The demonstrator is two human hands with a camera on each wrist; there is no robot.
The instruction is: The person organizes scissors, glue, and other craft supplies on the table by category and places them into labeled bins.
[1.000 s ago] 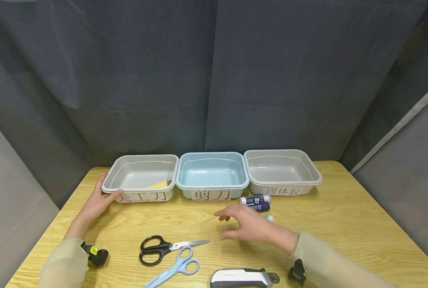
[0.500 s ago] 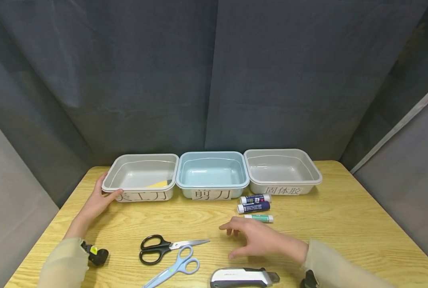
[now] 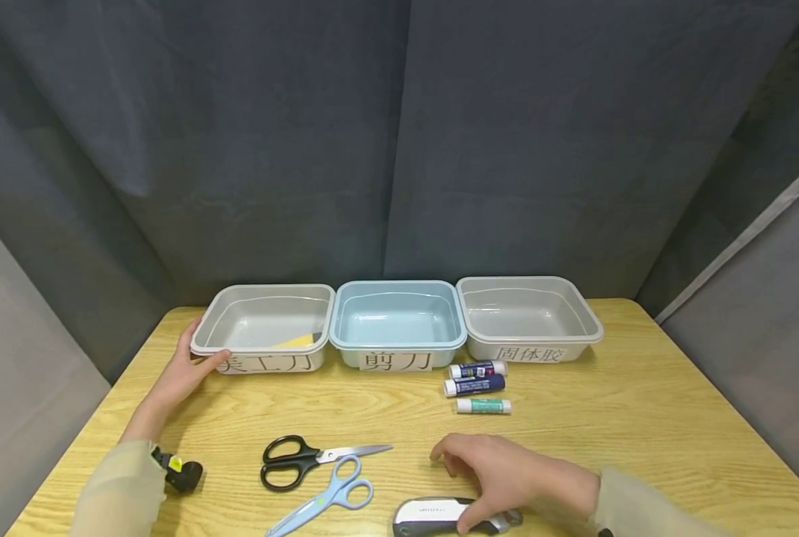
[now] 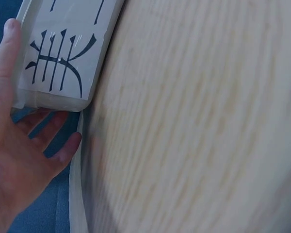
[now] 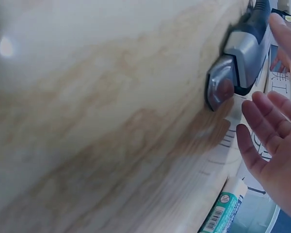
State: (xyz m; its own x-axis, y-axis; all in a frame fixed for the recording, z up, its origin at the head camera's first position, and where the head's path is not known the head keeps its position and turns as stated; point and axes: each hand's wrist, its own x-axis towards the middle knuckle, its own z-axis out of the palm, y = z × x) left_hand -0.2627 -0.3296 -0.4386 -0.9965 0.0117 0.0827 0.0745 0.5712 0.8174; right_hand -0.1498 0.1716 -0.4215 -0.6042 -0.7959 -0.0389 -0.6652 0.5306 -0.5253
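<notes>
My left hand [image 3: 179, 375] holds the left corner of a grey plastic bin [image 3: 261, 363], its thumb at the front rim and its fingers around the end wall. In the left wrist view, the thumb [image 4: 6, 51] lies beside the bin's paper label [image 4: 63, 58]. My right hand [image 3: 500, 470] is over a white-and-black utility knife [image 3: 426, 511], thumb overlapping it in the head view. In the right wrist view the fingers [image 5: 262, 116] are spread apart from the knife [image 5: 245, 53]. Black-handled scissors [image 3: 305, 461] and light blue scissors [image 3: 332, 496] lie left of the knife.
A blue bin [image 3: 399, 358] and another grey bin [image 3: 533, 350] stand right of the held one, all labelled. A yellow object [image 3: 296, 341] lies inside the left bin. Three glue sticks, including a green-and-white glue stick [image 3: 483, 406], lie before the right bins. A dark curtain [image 3: 292, 149] hangs behind.
My right hand has moved down and slightly right, from near the glue sticks to over the utility knife, uncovering the glue sticks. My left hand has stayed at the grey bin.
</notes>
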